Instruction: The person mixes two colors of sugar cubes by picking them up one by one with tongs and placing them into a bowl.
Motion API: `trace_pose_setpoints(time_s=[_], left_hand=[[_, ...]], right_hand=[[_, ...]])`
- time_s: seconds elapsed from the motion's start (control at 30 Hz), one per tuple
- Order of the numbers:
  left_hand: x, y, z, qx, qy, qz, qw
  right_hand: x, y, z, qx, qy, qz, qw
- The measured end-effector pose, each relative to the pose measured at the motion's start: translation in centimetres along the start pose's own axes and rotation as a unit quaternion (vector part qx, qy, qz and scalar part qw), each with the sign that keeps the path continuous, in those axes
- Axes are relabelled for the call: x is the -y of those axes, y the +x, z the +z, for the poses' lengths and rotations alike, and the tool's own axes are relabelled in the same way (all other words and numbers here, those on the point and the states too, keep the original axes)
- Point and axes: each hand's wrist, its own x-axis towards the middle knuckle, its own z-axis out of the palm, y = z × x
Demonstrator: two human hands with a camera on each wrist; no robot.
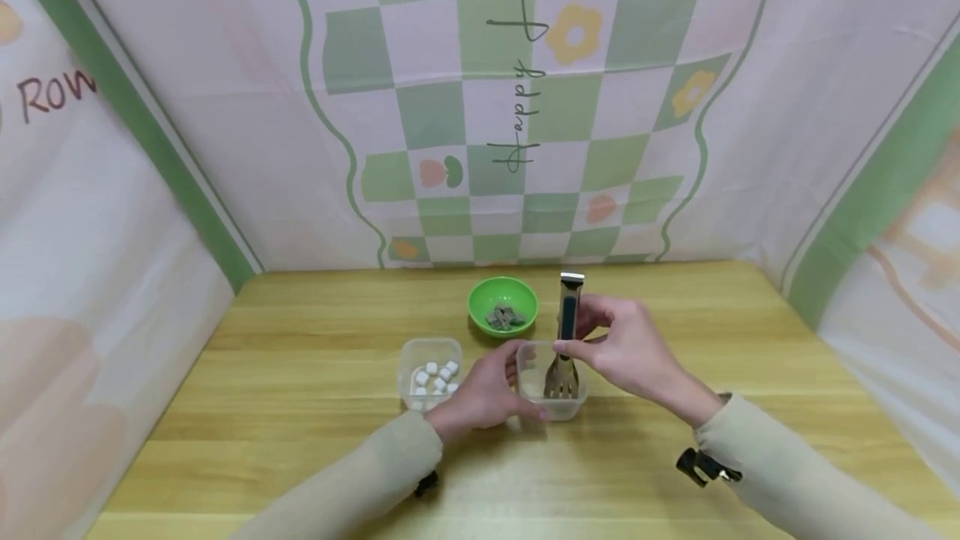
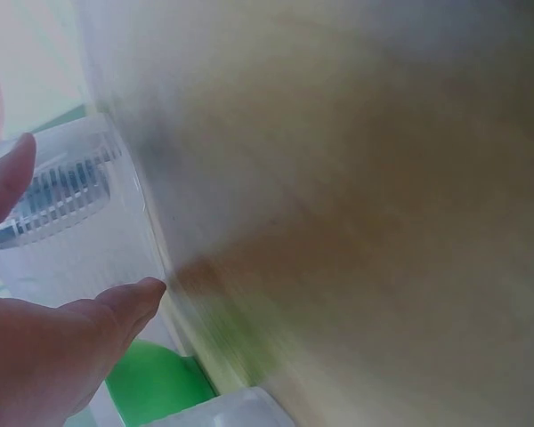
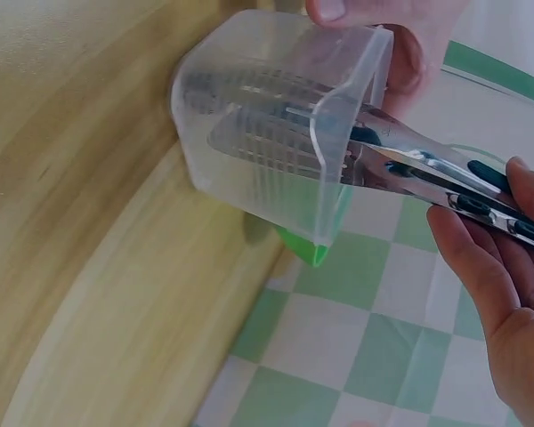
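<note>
My right hand (image 1: 630, 352) pinches the handle of metal tongs (image 1: 570, 307) between thumb and fingers. The tongs stand upright, their slotted heads down inside a clear plastic container (image 3: 249, 187). My left hand (image 1: 483, 394) holds that container from its left side, thumb at the near side and fingers toward the far corner. Through the wall, the right wrist view shows the two tong heads slightly apart, with nothing distinct between them. A pale patch shows in the container's bottom; whether it is contents cannot be told.
Left of my left hand sits a second clear container (image 1: 431, 347) with several white cubes (image 1: 441, 384). Behind both stands a green bowl (image 1: 477, 307) holding grey-brown chunks (image 1: 504, 317). A checked cloth (image 1: 525, 107) hangs at the back edge of the wooden table (image 1: 300, 398).
</note>
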Motion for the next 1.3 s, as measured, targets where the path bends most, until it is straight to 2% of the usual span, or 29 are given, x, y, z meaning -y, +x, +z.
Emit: trace_pose_setpoints(time_s=[0.3, 0.5, 0.7, 0.87, 1.3], left_hand=[[0.0, 0.0, 0.0, -0.003, -0.006, 0.005, 1.0], [0.1, 0.1, 0.0, -0.004, 0.001, 0.001, 1.0], [0.3, 0.2, 0.0, -0.001, 0.001, 0.012, 0.9999], [0.3, 0.2, 0.0, 0.0, -0.001, 0.017, 0.9999], [0.2, 0.2, -0.1, 0.003, -0.001, 0.004, 1.0]], right_hand=[[-0.2, -0.1, 0.8, -0.002, 0.001, -0.021, 1.0], [0.1, -0.2, 1.2, -0.019, -0.001, -0.028, 0.999], [0.0, 0.0, 1.6, -0.05, 0.03, -0.025, 0.998], [-0.2, 0.0, 1.7, -0.056, 0.047, -0.019, 0.997], [-0.9, -0.5, 1.4, -0.061, 0.029, -0.017, 0.998]])
